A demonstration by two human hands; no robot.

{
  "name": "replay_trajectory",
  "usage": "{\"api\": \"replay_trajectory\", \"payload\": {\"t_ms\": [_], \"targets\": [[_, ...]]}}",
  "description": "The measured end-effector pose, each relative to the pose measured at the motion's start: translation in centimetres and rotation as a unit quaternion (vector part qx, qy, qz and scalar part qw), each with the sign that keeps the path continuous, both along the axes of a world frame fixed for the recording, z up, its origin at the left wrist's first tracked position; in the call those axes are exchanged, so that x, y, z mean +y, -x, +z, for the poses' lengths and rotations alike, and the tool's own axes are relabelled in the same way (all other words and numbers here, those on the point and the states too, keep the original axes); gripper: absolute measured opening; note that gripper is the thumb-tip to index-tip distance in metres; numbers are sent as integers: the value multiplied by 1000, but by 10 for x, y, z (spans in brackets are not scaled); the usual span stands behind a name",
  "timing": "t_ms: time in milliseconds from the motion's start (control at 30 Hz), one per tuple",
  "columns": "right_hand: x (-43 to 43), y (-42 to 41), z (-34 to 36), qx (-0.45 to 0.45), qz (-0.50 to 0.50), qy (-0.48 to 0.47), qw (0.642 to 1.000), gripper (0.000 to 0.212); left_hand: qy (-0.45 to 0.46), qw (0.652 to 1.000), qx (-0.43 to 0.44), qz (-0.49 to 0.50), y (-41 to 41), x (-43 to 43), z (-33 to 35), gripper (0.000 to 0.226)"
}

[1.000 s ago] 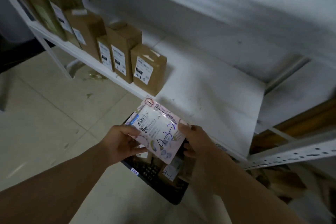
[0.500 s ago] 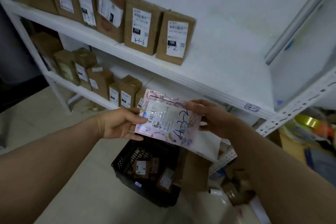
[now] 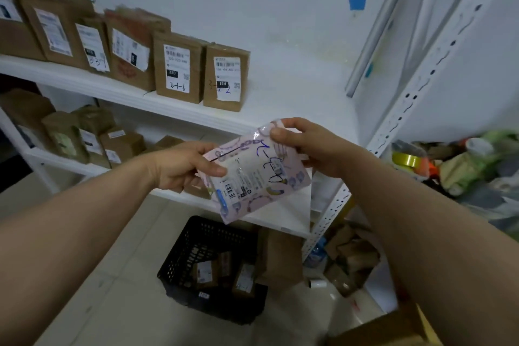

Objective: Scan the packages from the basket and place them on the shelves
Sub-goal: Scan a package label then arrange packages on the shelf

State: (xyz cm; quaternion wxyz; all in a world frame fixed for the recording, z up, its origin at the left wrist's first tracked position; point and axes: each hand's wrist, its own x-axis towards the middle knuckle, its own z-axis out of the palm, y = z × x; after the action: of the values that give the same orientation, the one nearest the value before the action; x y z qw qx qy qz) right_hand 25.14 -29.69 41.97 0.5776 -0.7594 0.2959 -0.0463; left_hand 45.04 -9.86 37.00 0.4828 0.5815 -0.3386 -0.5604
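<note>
While the white shelves (image 3: 283, 109) carry a row of labelled brown boxes (image 3: 179, 64) on the upper board, the black basket (image 3: 196, 239) sits on the floor below with a few small boxes inside. The pink package (image 3: 252, 177) is held tilted in the air before the shelves and above the basket, label and blue handwriting facing up. The left hand (image 3: 179, 168) pinches its left edge and the right hand (image 3: 311, 146) its top corner.

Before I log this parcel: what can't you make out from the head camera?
Head view:
- Pink patterned plastic mailer: printed label too small to read; left hand and right hand cover its edges.
- Black mesh plastic basket: boxes inside too dim, labels unreadable.
- Colourful heap, right edge: blurred.
</note>
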Motion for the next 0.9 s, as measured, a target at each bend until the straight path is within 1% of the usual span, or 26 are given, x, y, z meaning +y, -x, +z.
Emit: {"api": "replay_trajectory", "payload": {"t_ms": [67, 100, 133, 167, 200, 233, 267, 433, 500, 667, 767, 900], "targets": [[-11, 11, 5, -4, -19, -18, 1000, 70, 13, 999, 21, 29, 10, -4, 5, 44], [-13, 14, 4, 3, -15, -19, 1000, 69, 19, 998, 43, 39, 11, -3, 2, 39], [-22, 29, 9, 2, -18, -14, 1000, 63, 27, 998, 49, 37, 20, -13, 7, 41], [-25, 34, 10, 3, -12, -14, 1000, 57, 34, 997, 56, 27, 23, -16, 5, 54], [-26, 36, 12, 0, -13, -15, 1000, 52, 36, 997, 58, 20, 25, -18, 5, 76], [-27, 39, 14, -5, -17, -15, 1000, 48, 33, 997, 64, 8, 26, -21, 3, 92], [-30, 45, 16, -15, -24, -20, 999, 46, 27, 997, 72, -4, 30, -28, 2, 98], [-52, 83, 19, -33, -45, -24, 998, 40, -5, 996, 65, -55, 66, -62, 5, 101], [-60, 100, 19, -27, -48, -14, 998, 37, -1, 996, 62, -67, 82, -78, 7, 97], [-83, 138, 15, -36, -77, -27, 996, 42, 4, 994, 57, -95, 118, -114, 10, 103], [-95, 157, 10, -47, -101, -37, 993, 47, 2, 991, 76, -106, 133, -133, 7, 98], [-110, 184, -3, -49, -141, -38, 988, 41, -11, 990, 85, -112, 161, -156, -3, 97]]}}
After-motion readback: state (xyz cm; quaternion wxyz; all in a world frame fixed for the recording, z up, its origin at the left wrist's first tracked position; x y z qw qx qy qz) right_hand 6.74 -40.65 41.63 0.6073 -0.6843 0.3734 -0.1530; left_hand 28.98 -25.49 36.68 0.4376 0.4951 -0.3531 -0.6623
